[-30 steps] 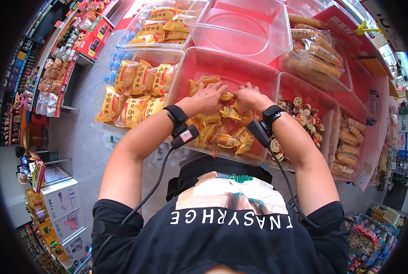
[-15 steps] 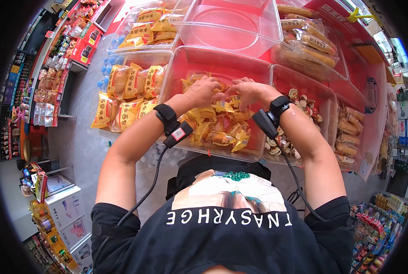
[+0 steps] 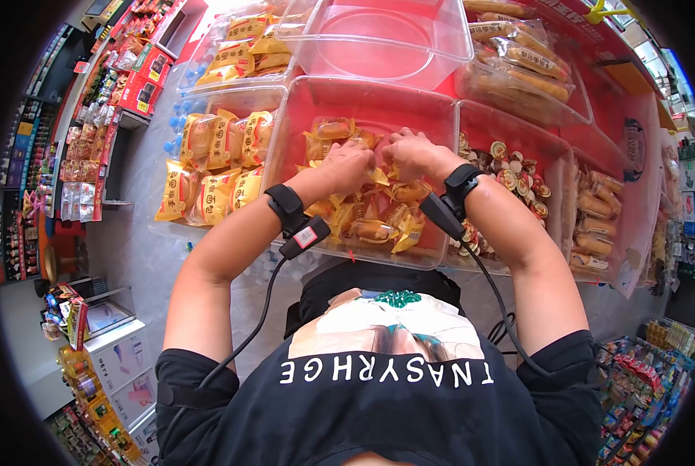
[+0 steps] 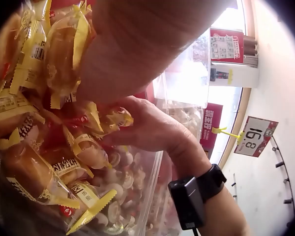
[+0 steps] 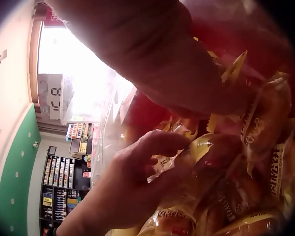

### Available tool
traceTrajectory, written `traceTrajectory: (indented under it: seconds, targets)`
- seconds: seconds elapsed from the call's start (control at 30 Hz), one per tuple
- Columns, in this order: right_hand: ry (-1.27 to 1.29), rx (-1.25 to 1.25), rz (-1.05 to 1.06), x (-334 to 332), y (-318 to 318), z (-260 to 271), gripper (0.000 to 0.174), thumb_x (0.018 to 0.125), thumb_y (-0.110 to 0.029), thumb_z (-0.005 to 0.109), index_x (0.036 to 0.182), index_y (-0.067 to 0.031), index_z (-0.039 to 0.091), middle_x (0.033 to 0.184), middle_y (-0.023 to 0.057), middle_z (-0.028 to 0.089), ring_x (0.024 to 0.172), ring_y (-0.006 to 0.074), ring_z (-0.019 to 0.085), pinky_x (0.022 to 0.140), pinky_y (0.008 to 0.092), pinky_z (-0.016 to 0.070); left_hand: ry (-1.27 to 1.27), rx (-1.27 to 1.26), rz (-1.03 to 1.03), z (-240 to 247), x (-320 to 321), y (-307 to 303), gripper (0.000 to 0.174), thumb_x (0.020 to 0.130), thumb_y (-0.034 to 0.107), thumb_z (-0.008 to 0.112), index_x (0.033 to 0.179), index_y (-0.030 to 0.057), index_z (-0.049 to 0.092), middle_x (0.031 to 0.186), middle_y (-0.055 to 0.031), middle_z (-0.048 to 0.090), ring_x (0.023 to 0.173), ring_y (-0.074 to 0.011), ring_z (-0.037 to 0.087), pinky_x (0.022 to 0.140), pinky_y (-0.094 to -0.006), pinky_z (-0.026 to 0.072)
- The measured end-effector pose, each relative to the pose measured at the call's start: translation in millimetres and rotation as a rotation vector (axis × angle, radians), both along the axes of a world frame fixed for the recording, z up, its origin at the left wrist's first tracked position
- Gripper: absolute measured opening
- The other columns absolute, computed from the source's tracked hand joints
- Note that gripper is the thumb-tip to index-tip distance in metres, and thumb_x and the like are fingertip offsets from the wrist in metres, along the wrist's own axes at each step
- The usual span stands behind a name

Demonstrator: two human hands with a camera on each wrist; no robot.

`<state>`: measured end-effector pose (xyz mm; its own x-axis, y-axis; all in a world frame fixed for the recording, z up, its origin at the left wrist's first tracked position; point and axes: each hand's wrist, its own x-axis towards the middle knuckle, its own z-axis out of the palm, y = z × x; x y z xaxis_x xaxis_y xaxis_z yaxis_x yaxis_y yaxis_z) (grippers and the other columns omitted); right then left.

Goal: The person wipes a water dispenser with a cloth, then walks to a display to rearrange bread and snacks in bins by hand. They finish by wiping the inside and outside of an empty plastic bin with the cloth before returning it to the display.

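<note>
Both hands reach into a clear plastic bin [image 3: 363, 84] holding several small bread rolls in yellow-printed wrappers. In the head view my left hand [image 3: 351, 165] is low over the pile, left of centre. The right wrist view shows this left hand [image 5: 137, 172] with thumb and forefinger bent around a wrapped roll [image 5: 202, 148]. Opposite it, my right hand [image 3: 413, 153] faces inward, fingers curled down. From the left wrist, the right hand [image 4: 147, 125] pinches a wrapped roll [image 4: 119, 119] at its fingertips. More wrapped rolls [image 3: 372, 230] lie towards the body; one roll [image 3: 332, 128] sits behind the left hand.
Left of the bin stands a box of larger yellow bread packets [image 3: 221, 140]. On the right, neighbouring bins hold round mushroom-shaped snacks [image 3: 518, 182] and long bread packs [image 3: 593, 221]. An upper clear tray [image 3: 378, 46] stands behind. A price sign [image 4: 255, 136] hangs nearby.
The left hand has shifted right within the bin, uncovering wrapped rolls at the back left. The right hand stays close to it, with fingers more curled. The head view has shifted slightly.
</note>
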<state>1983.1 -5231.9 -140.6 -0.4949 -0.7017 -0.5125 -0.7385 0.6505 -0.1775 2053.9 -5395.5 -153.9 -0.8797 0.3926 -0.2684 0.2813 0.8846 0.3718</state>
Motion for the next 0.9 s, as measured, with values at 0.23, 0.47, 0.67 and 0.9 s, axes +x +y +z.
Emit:
traceTrajectory:
  seconds: [0.23, 0.47, 0.67, 0.9]
  targets:
    - [-0.135, 0.068, 0.008, -14, 8, 7, 0.053, 0.056, -0.014, 0.064, 0.108, -0.0154, 0.054, 0.121, 0.0093, 0.047, 0.12, 0.0292, 0.035, 0.097, 0.0465, 0.0296, 0.029, -0.275, -0.125, 0, 3, 23, 0.04, 0.068, 0.025, 0.067, 0.103, 0.0096, 0.054, 0.098, -0.0091, 0.056, 0.107, -0.0239, 0.044, 0.086, -0.0465, 0.0314]
    - [0.122, -0.109, 0.07, 1, 19, 0, 0.066, 0.055, -0.015, 0.067, 0.119, -0.0166, 0.047, 0.131, 0.0168, 0.034, 0.126, 0.0305, 0.027, 0.104, 0.049, 0.0175, 0.315, -0.221, -0.12, -16, 8, 19, 0.031, 0.07, 0.022, 0.064, 0.097, 0.0099, 0.057, 0.095, -0.0072, 0.057, 0.104, -0.0229, 0.046, 0.085, -0.0438, 0.0327]
    - [0.208, -0.236, 0.036, 15, 18, 9, 0.047, 0.062, -0.007, 0.062, 0.107, -0.0141, 0.055, 0.125, 0.0126, 0.043, 0.121, 0.0284, 0.034, 0.101, 0.0452, 0.0247, 0.004, -0.178, -0.365, 12, 26, 31, 0.018, 0.069, 0.018, 0.06, 0.085, 0.0104, 0.062, 0.085, -0.007, 0.061, 0.093, -0.0241, 0.054, 0.078, -0.0385, 0.0392]
    - [-0.039, 0.0, 0.068, 54, 15, 33, 0.015, 0.066, -0.007, 0.059, 0.08, -0.0051, 0.065, 0.081, 0.0115, 0.063, 0.082, 0.028, 0.061, 0.068, 0.0368, 0.0486, -0.026, -0.348, -0.425, -18, 32, 28, 0.013, 0.067, 0.014, 0.057, 0.078, 0.0095, 0.063, 0.082, -0.0074, 0.062, 0.087, -0.0257, 0.055, 0.073, -0.0412, 0.0364]
